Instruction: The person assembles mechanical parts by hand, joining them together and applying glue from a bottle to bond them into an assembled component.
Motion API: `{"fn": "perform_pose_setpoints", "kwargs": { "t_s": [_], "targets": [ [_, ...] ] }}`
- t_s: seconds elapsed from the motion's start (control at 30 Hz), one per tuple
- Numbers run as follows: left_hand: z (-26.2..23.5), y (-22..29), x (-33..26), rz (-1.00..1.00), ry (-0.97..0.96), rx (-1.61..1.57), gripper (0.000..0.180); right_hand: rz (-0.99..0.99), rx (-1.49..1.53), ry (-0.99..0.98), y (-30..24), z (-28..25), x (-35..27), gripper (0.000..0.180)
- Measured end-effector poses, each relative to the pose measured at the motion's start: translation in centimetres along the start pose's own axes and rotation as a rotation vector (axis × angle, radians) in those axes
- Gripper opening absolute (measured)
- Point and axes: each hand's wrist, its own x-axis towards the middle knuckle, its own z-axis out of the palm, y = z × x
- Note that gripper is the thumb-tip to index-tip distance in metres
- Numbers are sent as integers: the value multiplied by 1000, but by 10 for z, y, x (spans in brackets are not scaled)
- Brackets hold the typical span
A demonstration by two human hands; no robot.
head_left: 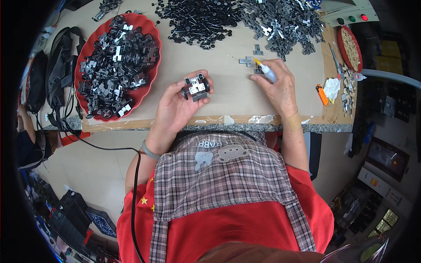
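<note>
My left hand [172, 107] is closed around a small toy car chassis [197, 89], a silver and dark grey block with black wheels at its sides. To the right, my right hand [281, 90] grips a small white squeeze bottle [269, 73] with a yellow tip. The tip points away from me, up and left, at the loose grey plastic pieces [245, 62] on the table. Another grey piece [258, 49] lies just beyond them. One more dark piece beside the bottle is partly hidden by my fingers.
A red scalloped bowl [159, 59] heaped with wheeled chassis stands at the left. Black wheel-and-axle parts [197, 24] and grey plastic parts [287, 28] are piled at the back. An orange cutter [322, 94] and a red dish [360, 63] lie right. A black cable [112, 149] hangs beside my left arm.
</note>
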Motion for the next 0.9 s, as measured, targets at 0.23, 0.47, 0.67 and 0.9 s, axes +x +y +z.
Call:
{"fn": "perform_pose_setpoints", "kwargs": {
  "t_s": [0.23,0.47,0.67,0.9],
  "targets": [
    [2,1,-1,-8,23,19,51,32,-100,29,0,5,3,22],
    [2,1,-1,-3,17,9,50,381,202,28,0,4,-2,13],
    [1,1,0,-27,24,32,53,81,42,161,16,9,-6,13],
    [1,1,0,-17,14,45,52,432,50,-45,-6,-7,-6,16]
  ]
}}
